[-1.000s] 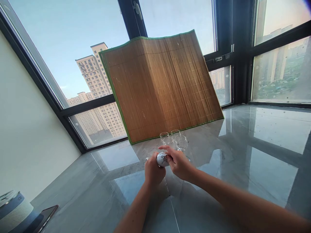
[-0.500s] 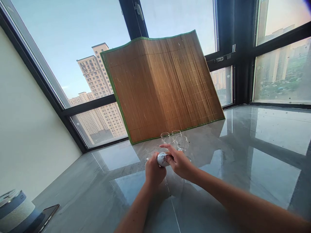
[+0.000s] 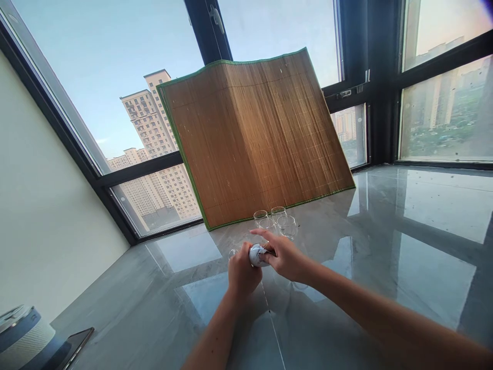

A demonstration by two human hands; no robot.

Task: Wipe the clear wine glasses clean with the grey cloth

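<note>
My left hand [image 3: 241, 272] is closed round a small clear glass [image 3: 232, 253], of which only the rim shows past the fingers. My right hand [image 3: 283, 257] pinches a wad of white cloth or tissue [image 3: 256, 254] pressed into that glass, with the index finger stretched out over it. Both hands are held just above the glossy grey floor [image 3: 385, 267]. Right behind them stand three clear stemmed glasses [image 3: 275, 221] close together.
A green-edged bamboo mat [image 3: 254, 139] leans against the window behind the glasses. At the bottom left are a dark phone [image 3: 73, 347] and a round white and dark device [image 3: 21, 336]. A pale wall runs along the left.
The cloth wad has turned slightly in the glass and my right fingers have shifted over it. The hands stay in the same spot.
</note>
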